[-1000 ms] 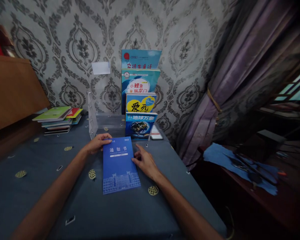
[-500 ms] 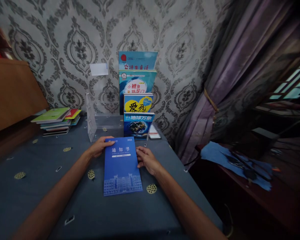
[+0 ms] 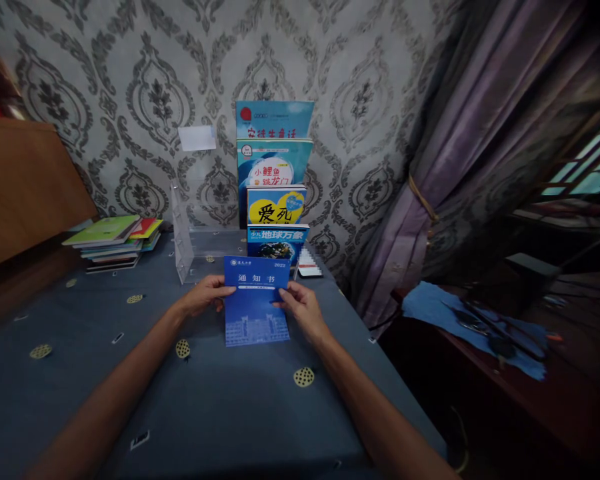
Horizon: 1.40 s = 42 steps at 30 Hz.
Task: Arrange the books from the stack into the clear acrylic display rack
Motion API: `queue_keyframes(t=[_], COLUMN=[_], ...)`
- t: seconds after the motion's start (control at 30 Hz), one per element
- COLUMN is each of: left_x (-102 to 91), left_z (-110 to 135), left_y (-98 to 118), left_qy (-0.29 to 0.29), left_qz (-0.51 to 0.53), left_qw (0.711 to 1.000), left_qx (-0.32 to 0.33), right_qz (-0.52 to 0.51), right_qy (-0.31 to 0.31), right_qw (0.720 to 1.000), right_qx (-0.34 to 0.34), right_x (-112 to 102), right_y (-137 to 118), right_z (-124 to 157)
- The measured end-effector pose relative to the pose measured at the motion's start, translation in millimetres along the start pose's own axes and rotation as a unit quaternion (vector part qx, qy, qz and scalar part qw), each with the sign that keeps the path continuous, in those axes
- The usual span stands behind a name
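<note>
A blue booklet with white lettering and "2022" on its cover is held up between my two hands. My left hand grips its left edge, thumb on the front. On the opposite edge my right hand pinches it, thumb in front as well. Just behind stands a clear tiered rack, whose right side holds several books in steps. Lowest is a book with a globe on the cover, its bottom part covered by the booklet. Above it rise a yellow-and-blue book, a teal book and a taller blue one.
A pile of thin books lies at the back left beside a brown wooden panel. Right of the rack is a small pixelated item. A purple curtain hangs past the table's right edge, near a blue cloth under dark objects.
Both hands have brought the booklet right and farther toward the rack, tilting it more upright. It now overlaps the lower part of the globe book.
</note>
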<state>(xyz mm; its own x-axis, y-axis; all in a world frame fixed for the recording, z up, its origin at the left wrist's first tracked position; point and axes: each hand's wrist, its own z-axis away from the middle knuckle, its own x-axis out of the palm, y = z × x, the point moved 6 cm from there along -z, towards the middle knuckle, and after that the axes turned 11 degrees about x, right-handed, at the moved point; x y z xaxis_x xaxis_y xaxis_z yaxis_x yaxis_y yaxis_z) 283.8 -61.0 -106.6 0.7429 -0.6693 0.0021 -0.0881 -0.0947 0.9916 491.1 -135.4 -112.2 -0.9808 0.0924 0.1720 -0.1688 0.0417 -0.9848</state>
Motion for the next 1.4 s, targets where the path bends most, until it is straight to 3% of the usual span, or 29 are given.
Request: queue_keyframes(t=[0.27, 0.43, 0.57, 0.73, 0.9, 1.2, 1.4], left_x=[19.6, 31.3, 35.5, 38.6, 37.5, 22.9, 16.6], left_z=[0.8, -8.1, -17.8, -20.0, -24.4, -52.0, -61.0], left_y=[6.3, 21.4, 23.8, 12.5, 16.5, 38.0, 45.6], left_qy=[-0.046, -0.032, 0.010, 0.002, 0.007, 0.132, 0.163], left_qz=[-0.023, -0.041, -0.068, -0.088, -0.089, -0.135, -0.134], left_qw=[0.999, 0.996, 0.989, 0.990, 0.989, 0.948, 0.929], left_qx=[0.002, 0.070, 0.135, 0.114, 0.121, 0.255, 0.304], right_qz=[0.110, 0.137, 0.140, 0.169, 0.180, 0.171, 0.179], right_qy=[0.087, 0.132, 0.145, 0.154, 0.169, 0.177, 0.174], right_qw=[0.976, 0.953, 0.948, 0.948, 0.944, 0.931, 0.919], right_qx=[-0.169, -0.237, -0.246, -0.220, -0.217, -0.268, -0.305], right_x=[-7.2, -11.6, -14.8, -18.3, -22.0, -16.0, -13.6], right_y=[-27.5, -45.6, -50.0, -41.7, -38.8, -69.7, -79.0], right_z=[13.2, 22.6, 21.9, 19.0, 11.2, -13.1, -26.0])
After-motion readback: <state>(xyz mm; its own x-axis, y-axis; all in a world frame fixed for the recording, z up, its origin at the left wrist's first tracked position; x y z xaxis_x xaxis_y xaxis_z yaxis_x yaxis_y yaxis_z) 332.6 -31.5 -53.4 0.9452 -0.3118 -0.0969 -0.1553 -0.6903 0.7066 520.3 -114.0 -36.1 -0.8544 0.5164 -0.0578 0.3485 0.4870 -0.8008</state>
